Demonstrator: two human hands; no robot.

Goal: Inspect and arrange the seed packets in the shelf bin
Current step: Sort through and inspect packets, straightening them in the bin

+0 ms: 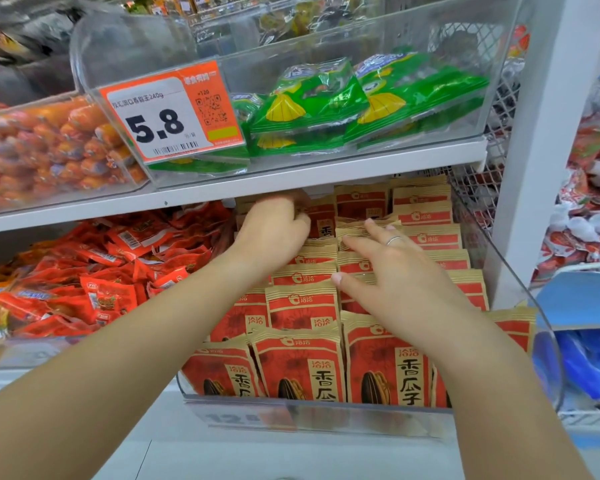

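Two bare forearms with no sleeves showing. The left hand (pixel 272 230) wears nothing. The right hand (pixel 392 282) has a thin silver ring (pixel 394 240) on one of its fingers (pixel 378 228).

Shop, likely grocery: price tag (pixel 174 116), shelf bins (pixel 520 289) of snacks.

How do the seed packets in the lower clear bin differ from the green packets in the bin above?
The red and kraft-brown seed packets stand upright in rows; the glossy green packets lie flat in loose, tilted stacks. The red packets fill their clear plastic bin; the green ones cover only the bottom of theirs. The left hand and right hand are among the red packets; neither is near the green. Both sorts sit in clear bins.
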